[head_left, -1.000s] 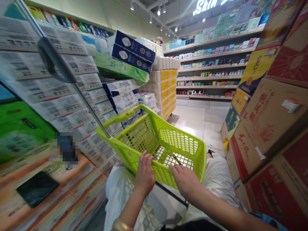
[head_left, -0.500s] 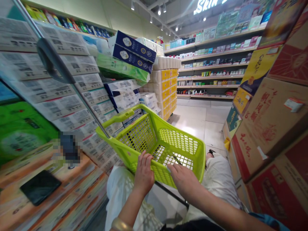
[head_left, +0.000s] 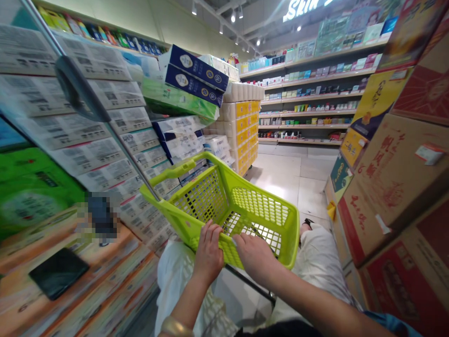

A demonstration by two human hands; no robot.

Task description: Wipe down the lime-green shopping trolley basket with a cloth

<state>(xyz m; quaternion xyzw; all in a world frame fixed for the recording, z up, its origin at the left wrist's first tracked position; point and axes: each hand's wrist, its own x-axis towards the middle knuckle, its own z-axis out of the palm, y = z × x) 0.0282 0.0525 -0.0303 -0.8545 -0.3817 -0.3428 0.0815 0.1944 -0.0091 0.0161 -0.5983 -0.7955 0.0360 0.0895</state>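
A lime-green shopping basket with slotted sides stands between my knees, and nothing lies on its slotted floor. Over its near rim my left hand is hooked, fingers bent inward across the edge. Just to the right, my right hand grips the same rim, its thumb at the edge and its fingertips mostly hidden. From the basket's left corner a metal pull handle with a grey grip rises to the upper left.
Stacked tissue packs line the left side. A black phone-like slab lies on orange packs, beside a pixelated dark patch. Cardboard cartons wall the right. Shelves of cosmetics stand beyond the tiled floor.
My right hand has slid a little left along the basket's rim, closer to my left hand. The left hand and the basket stay in nearly the same place.
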